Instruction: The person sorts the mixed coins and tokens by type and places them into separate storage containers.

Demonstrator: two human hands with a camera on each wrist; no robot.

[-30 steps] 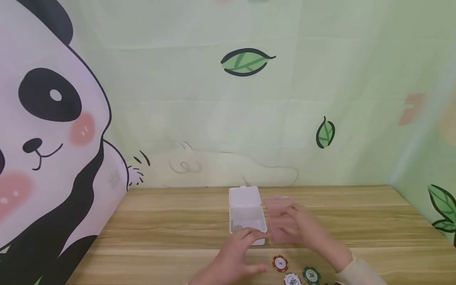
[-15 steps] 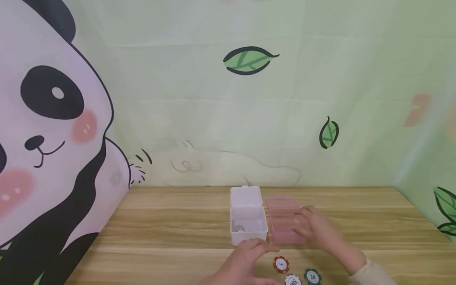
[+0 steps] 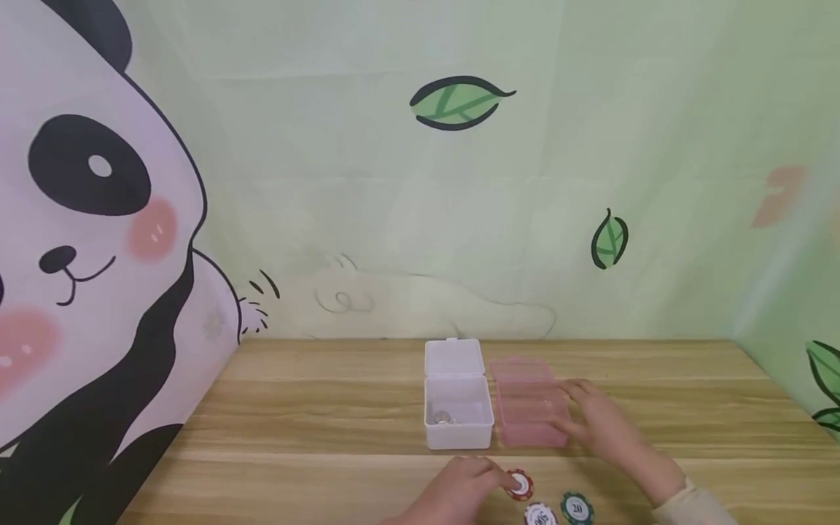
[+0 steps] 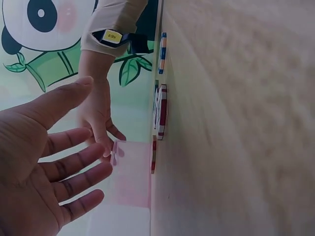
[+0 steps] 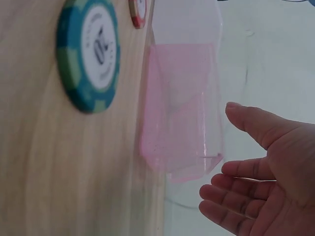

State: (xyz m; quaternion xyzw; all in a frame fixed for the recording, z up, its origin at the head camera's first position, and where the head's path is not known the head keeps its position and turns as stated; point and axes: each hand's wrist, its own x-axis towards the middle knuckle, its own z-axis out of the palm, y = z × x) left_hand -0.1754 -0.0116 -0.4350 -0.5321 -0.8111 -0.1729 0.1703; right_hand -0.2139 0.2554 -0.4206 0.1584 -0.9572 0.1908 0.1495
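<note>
Fingers loosely parted and clamped on nothing, the left hand (image 3: 453,490) had just slid back from an open, rectangular white plastic box (image 3: 459,437); one fingertip now overlapped a round red-and-white chip (image 3: 524,488) in front of that box, contact uncertain. Nearer still, rightward, lay a round green chip (image 3: 577,508) marked 20 and a round white chip (image 3: 540,515) cut off at the head view's lower edge; a blue-and-orange chip (image 4: 162,53) showed only edge-on. Right of the box, the right hand (image 3: 600,423), fingers also apart, had drawn off a translucent pink plastic box (image 3: 528,436); whether it touched, I couldn't tell. I judged attention had turned chipward. Inside the white box, silvery discs (image 3: 442,417) were too small to identify.
</note>
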